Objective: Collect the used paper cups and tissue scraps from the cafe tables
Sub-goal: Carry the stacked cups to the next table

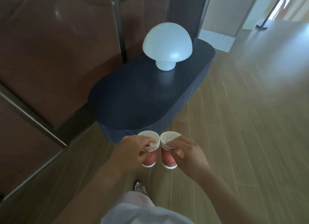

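Observation:
I hold two stacks of nested red-and-white paper cups side by side above the wooden floor, just short of a dark oval table (133,96). My left hand (132,151) grips the left cup stack (150,158) around its rims. My right hand (189,155) grips the right cup stack (168,160) the same way. The two stacks touch at their rims. Both top cups look empty inside. No tissue scraps show on the table.
A white mushroom-shaped lamp (167,46) stands at the table's far end. Brown leather seating (50,48) with metal frame bars runs along the left. Wooden plank floor (242,123) spreads to the right. A post base (261,25) stands far right. My foot (138,187) shows below.

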### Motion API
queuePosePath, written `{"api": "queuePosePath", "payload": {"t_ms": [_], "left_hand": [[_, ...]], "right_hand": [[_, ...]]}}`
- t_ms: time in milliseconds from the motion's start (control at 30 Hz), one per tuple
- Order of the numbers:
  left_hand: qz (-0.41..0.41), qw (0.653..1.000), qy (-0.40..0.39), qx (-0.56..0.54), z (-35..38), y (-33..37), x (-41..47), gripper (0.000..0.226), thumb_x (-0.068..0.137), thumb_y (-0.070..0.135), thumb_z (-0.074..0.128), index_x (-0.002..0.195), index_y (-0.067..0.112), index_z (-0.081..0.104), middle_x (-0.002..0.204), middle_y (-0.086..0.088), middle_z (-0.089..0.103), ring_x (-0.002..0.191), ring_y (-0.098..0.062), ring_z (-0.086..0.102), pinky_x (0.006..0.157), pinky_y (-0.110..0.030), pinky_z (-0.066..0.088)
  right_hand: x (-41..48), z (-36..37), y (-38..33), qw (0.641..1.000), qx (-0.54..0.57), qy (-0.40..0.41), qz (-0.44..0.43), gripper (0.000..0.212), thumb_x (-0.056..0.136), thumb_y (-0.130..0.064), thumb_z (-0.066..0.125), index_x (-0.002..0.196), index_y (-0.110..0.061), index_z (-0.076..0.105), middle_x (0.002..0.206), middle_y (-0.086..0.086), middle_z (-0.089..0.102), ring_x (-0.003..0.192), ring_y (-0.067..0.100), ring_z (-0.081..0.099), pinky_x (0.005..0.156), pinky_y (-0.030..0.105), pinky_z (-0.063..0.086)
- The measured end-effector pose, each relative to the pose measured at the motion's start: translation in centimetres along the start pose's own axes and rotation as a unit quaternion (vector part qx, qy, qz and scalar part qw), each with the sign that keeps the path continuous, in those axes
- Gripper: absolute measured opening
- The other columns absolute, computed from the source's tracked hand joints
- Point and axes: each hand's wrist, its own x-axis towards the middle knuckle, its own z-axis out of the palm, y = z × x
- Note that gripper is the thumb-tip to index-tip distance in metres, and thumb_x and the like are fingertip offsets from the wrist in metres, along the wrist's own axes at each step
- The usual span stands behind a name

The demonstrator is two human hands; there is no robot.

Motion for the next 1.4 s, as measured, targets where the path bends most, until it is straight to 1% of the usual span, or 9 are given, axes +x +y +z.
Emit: {"api": "queuePosePath", "payload": {"t_ms": [133, 300, 367, 567, 700, 833, 967, 1167, 1400], "left_hand": [[-0.015, 1.000, -0.024, 0.012, -1.8, -4.7, 8.5, 0.037, 0.077, 0.021, 0.066, 0.113, 0.028, 0.064, 0.112, 0.009, 0.068, 0.102, -0.016, 0.062, 0.089, -0.031, 0.047], [-0.033, 0.998, -0.046, 0.038, -2.9, -9.2, 16.0, 0.035, 0.078, 0.025, 0.063, 0.112, 0.029, 0.063, 0.111, 0.009, 0.068, 0.101, -0.014, 0.061, 0.087, -0.027, 0.043], [-0.053, 0.997, -0.050, 0.037, -3.3, -10.9, 18.4, 0.033, 0.078, 0.027, 0.063, 0.110, 0.028, 0.063, 0.108, 0.010, 0.068, 0.100, -0.013, 0.061, 0.086, -0.026, 0.043], [-0.161, 0.986, -0.014, 0.038, -3.9, -16.1, 24.6, 0.019, 0.076, 0.021, 0.063, 0.093, 0.029, 0.064, 0.093, 0.013, 0.068, 0.087, -0.008, 0.061, 0.077, -0.023, 0.045], [-0.236, 0.971, -0.012, 0.036, -3.4, -17.8, 29.1, 0.020, 0.079, 0.018, 0.060, 0.094, 0.031, 0.064, 0.095, 0.013, 0.069, 0.090, -0.008, 0.062, 0.081, -0.024, 0.046], [-0.287, 0.956, -0.010, 0.053, -2.5, -19.0, 34.0, 0.024, 0.084, 0.017, 0.053, 0.102, 0.029, 0.063, 0.104, 0.011, 0.068, 0.096, -0.013, 0.061, 0.084, -0.026, 0.044], [-0.345, 0.936, -0.016, 0.065, -0.7, -20.0, 37.3, 0.025, 0.086, 0.018, 0.052, 0.105, 0.031, 0.061, 0.108, 0.012, 0.066, 0.099, -0.014, 0.060, 0.084, -0.022, 0.040], [-0.403, 0.910, -0.054, 0.082, 0.8, -21.2, 39.3, 0.024, 0.089, 0.026, 0.052, 0.111, 0.030, 0.060, 0.114, 0.010, 0.065, 0.104, -0.016, 0.059, 0.090, -0.025, 0.038], [-0.435, 0.886, -0.110, 0.120, 2.4, -22.4, 40.4, 0.026, 0.089, 0.027, 0.054, 0.115, 0.032, 0.056, 0.121, 0.011, 0.060, 0.108, -0.016, 0.057, 0.097, -0.027, 0.034]], "right_hand": [[9.5, 1.6, 2.8, 0.999, -0.009, -0.047, 0.014, 0.025, 0.080, -0.022, 0.065, 0.105, -0.024, 0.065, 0.102, -0.008, 0.064, 0.095, 0.017, 0.059, 0.075, 0.022, 0.042], [18.9, 3.5, 5.7, 0.996, -0.032, -0.083, 0.014, 0.027, 0.078, -0.021, 0.065, 0.104, -0.025, 0.067, 0.105, -0.007, 0.064, 0.099, 0.017, 0.057, 0.078, 0.026, 0.045], [22.1, 4.1, 6.7, 0.993, -0.039, -0.108, 0.008, 0.027, 0.079, -0.021, 0.064, 0.104, -0.027, 0.066, 0.105, -0.009, 0.063, 0.099, 0.015, 0.056, 0.077, 0.023, 0.044], [33.3, 6.4, 9.9, 0.980, -0.028, -0.191, -0.051, 0.024, 0.079, -0.021, 0.062, 0.102, -0.027, 0.065, 0.105, -0.012, 0.062, 0.099, 0.011, 0.052, 0.081, 0.022, 0.042], [40.9, 7.3, 12.2, 0.964, -0.037, -0.251, -0.084, 0.011, 0.082, -0.024, 0.060, 0.093, -0.026, 0.062, 0.102, -0.012, 0.060, 0.097, 0.008, 0.050, 0.078, 0.022, 0.043], [47.2, 8.0, 14.9, 0.942, -0.048, -0.309, -0.120, 0.004, 0.083, -0.024, 0.060, 0.085, -0.025, 0.057, 0.095, -0.010, 0.057, 0.092, 0.011, 0.053, 0.069, 0.020, 0.039], [51.7, 9.1, 17.0, 0.919, -0.074, -0.356, -0.149, 0.006, 0.083, -0.022, 0.059, 0.089, -0.022, 0.057, 0.101, -0.005, 0.056, 0.091, 0.013, 0.053, 0.072, 0.025, 0.045], [55.8, 10.7, 18.0, 0.877, -0.116, -0.419, -0.204, 0.003, 0.084, -0.019, 0.058, 0.086, -0.018, 0.058, 0.099, 0.001, 0.058, 0.085, 0.018, 0.057, 0.071, 0.029, 0.049], [58.4, 12.7, 17.9, 0.827, -0.175, -0.448, -0.289, 0.012, 0.082, -0.008, 0.057, 0.093, -0.014, 0.055, 0.098, 0.004, 0.060, 0.083, 0.020, 0.056, 0.065, 0.027, 0.037]]}}
